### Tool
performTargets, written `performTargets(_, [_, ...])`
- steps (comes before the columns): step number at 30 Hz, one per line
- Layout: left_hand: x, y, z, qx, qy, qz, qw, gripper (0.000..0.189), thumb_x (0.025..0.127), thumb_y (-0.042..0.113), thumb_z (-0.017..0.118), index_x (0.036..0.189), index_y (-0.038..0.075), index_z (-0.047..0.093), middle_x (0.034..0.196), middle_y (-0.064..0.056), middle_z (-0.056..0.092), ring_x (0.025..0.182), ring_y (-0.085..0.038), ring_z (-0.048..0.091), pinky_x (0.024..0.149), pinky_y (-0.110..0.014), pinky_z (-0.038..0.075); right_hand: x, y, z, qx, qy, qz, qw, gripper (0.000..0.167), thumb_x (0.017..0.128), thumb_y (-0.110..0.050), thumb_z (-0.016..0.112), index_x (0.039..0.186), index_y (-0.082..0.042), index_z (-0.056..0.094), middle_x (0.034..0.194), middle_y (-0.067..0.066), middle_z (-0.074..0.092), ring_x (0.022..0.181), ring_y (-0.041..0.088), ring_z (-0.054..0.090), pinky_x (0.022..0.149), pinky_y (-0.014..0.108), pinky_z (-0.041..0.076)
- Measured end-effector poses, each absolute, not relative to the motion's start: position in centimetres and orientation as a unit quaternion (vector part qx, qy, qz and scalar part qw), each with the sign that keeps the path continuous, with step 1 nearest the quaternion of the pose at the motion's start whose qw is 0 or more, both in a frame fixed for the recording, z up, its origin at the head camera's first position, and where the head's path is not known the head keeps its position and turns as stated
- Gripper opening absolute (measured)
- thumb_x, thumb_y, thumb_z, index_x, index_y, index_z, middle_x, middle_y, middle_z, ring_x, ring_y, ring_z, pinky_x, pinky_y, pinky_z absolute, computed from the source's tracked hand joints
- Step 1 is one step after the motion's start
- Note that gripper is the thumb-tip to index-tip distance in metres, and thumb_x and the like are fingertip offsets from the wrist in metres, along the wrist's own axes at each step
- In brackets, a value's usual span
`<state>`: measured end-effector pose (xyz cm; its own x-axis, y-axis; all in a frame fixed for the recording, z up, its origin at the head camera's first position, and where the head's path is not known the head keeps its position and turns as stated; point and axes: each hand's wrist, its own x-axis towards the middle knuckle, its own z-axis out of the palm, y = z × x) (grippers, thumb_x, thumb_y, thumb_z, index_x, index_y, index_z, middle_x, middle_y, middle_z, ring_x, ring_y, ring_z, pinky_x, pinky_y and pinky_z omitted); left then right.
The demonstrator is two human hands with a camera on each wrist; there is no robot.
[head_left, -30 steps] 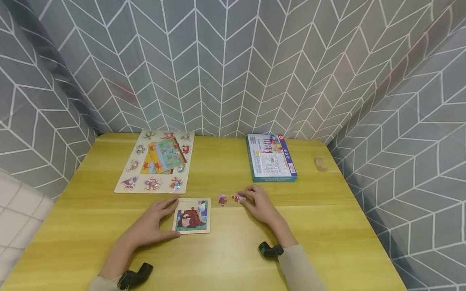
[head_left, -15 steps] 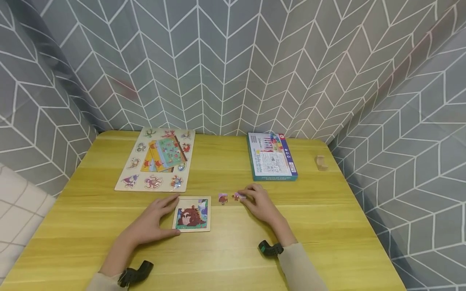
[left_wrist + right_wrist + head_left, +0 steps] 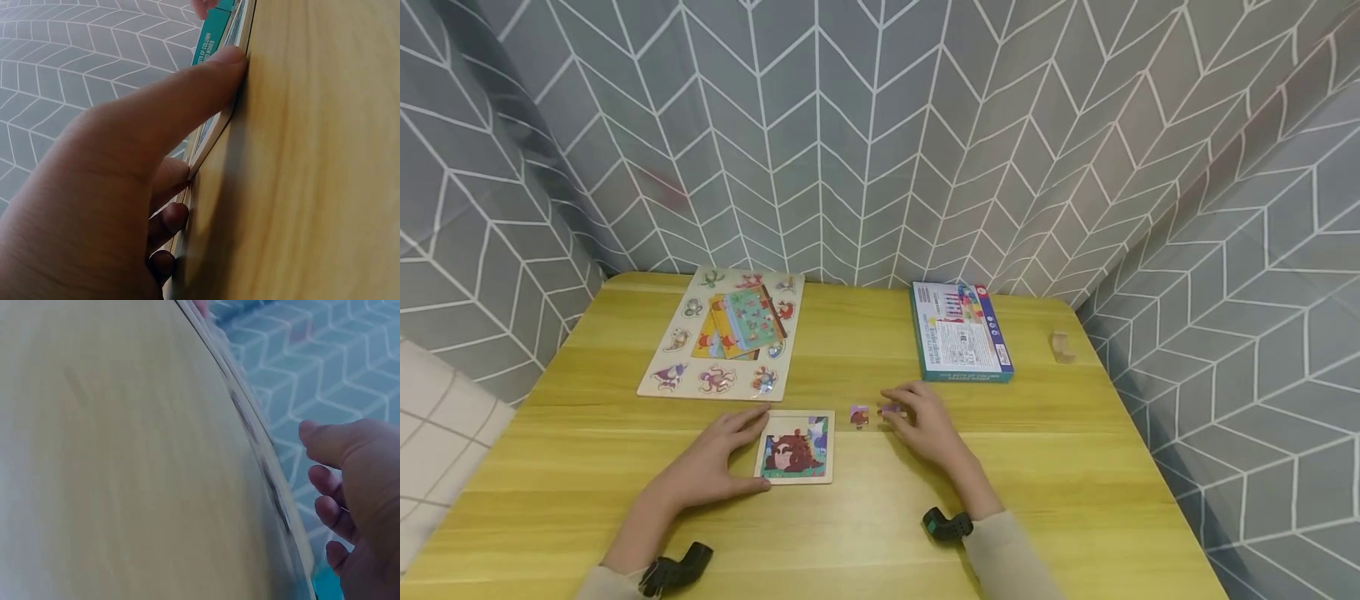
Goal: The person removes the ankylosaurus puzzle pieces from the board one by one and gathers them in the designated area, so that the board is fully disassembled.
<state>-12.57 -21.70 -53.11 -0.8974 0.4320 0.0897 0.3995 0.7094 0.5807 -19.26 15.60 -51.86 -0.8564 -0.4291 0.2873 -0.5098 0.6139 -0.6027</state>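
A small square jigsaw puzzle board (image 3: 794, 447) lies flat on the table, with a brown animal picture in a pale wooden frame. My left hand (image 3: 718, 458) grips its left side, the thumb at the near corner and a finger at the far one. In the left wrist view the thumb (image 3: 215, 72) presses against the board's edge. A loose puzzle piece (image 3: 859, 416) lies right of the board. Further right, a second puzzle piece (image 3: 889, 409) is partly covered by my right hand (image 3: 925, 425). Thumb and fingers there are apart, and in the right wrist view they hold nothing.
A large board with sea animal pictures (image 3: 655, 379) lies at the back left, with several colourful cards (image 3: 748, 318) on it. At the back right are a flat teal box (image 3: 962, 333) and a small brown object (image 3: 1062, 347). A patterned curtain (image 3: 865, 150) encloses the table.
My right hand has shifted slightly left over the second puzzle piece, and its fingers have spread. The left hand and the puzzle board have stayed in place.
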Motion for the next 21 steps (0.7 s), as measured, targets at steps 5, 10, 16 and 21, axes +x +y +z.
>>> performTargets(5, [-12.6, -21.7, -53.0, 0.223, 0.926, 0.303, 0.024, 0.102, 0.080, 0.061, 0.087, 0.157, 0.003, 0.050, 0.170, -0.007, 0.039, 0.147, -0.045, 0.040, 0.117, -0.069, 0.037, -18.9, 12.4, -51.5, 0.298, -0.891, 0.339, 0.044, 0.031, 0.097, -0.018, 0.079, 0.126, -0.006, 0.077, 0.116, 0.008, 0.069, 0.102, 0.020, 0.058, 0.087, 0.037, 0.048])
performTargets(10, [-12.2, -21.8, -53.5, 0.219, 0.925, 0.309, 0.020, 0.102, 0.079, 0.062, 0.087, 0.156, 0.004, 0.052, 0.169, -0.008, 0.040, 0.147, -0.049, 0.040, 0.117, -0.071, 0.035, -18.4, 9.2, -51.6, 0.331, -0.886, 0.325, 0.006, 0.032, 0.098, -0.024, 0.079, 0.127, -0.012, 0.078, 0.119, 0.004, 0.066, 0.107, 0.019, 0.054, 0.092, 0.036, 0.043])
performTargets(16, [-12.1, -21.6, -53.7, 0.221, 0.923, 0.315, 0.012, 0.101, 0.079, 0.062, 0.086, 0.154, 0.002, 0.054, 0.167, -0.011, 0.043, 0.145, -0.050, 0.042, 0.114, -0.071, 0.038, -18.1, 7.3, -51.4, 0.358, -0.895, 0.264, -0.030, 0.031, 0.098, -0.035, 0.079, 0.126, -0.022, 0.080, 0.122, -0.002, 0.064, 0.117, 0.017, 0.051, 0.097, 0.034, 0.040])
performTargets(21, [-12.4, -21.7, -53.2, 0.225, 0.923, 0.312, 0.011, 0.100, 0.080, 0.061, 0.086, 0.155, 0.003, 0.054, 0.168, -0.010, 0.041, 0.146, -0.054, 0.039, 0.114, -0.074, 0.036, -18.0, 6.8, -51.5, 0.358, -0.902, 0.240, -0.021, 0.028, 0.097, -0.039, 0.079, 0.120, -0.025, 0.082, 0.120, -0.004, 0.064, 0.113, 0.014, 0.050, 0.094, 0.031, 0.034])
